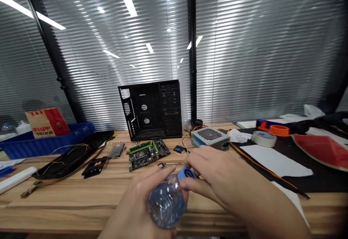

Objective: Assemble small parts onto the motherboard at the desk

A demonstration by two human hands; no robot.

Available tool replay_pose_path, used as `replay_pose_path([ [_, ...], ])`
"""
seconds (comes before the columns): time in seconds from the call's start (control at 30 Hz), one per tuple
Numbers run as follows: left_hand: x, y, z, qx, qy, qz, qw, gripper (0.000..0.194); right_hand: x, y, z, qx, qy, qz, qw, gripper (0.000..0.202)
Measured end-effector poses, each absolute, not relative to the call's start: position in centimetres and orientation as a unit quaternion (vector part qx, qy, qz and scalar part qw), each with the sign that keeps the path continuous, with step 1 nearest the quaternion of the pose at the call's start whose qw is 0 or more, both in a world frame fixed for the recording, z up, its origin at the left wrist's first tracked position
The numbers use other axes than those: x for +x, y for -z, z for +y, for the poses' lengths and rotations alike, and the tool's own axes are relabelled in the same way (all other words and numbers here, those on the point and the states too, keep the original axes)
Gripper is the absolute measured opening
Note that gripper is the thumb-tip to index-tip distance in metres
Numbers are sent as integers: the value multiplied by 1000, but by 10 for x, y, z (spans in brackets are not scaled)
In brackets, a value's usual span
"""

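A clear plastic bottle (166, 205) is in my left hand (143, 192), just over the table's front edge. The fingers wrap round its left side, with part of the grip hidden behind it. My right hand (209, 172) pinches a blue bottle cap (186, 174) between thumb and fingers, at the bottle's upper right. Whether the cap sits on the neck or apart from it I cannot tell. Beyond my hands lie a green and black motherboard (148, 154) and a small screwdriver (172, 163).
A black computer case (152, 110) stands at the back, with a power supply (210, 137) to its right. At left is a blue bin (51, 142) holding a paper bag (49, 122). Tape rolls (264, 138) and a black mat (252, 175) lie at right.
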State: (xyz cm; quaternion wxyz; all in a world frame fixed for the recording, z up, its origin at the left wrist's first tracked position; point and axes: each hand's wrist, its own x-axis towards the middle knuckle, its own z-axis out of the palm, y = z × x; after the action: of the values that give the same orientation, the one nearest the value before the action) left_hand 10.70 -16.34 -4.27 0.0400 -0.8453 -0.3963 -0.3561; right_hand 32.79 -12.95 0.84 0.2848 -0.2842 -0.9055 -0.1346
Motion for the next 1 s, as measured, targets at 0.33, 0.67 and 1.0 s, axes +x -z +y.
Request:
replay_pose_path([
  [0.33,107,56,-149,-790,350,-487,128,77,294,-20,-120,-412,130,-893,127,35],
  [0.67,106,59,-147,-763,354,-517,158,75,291,-20,-95,-392,42,-904,165,47],
  [1.0,60,69,-138,-687,361,-608,166,81,337,-35,-95,-317,-47,-863,390,40],
])
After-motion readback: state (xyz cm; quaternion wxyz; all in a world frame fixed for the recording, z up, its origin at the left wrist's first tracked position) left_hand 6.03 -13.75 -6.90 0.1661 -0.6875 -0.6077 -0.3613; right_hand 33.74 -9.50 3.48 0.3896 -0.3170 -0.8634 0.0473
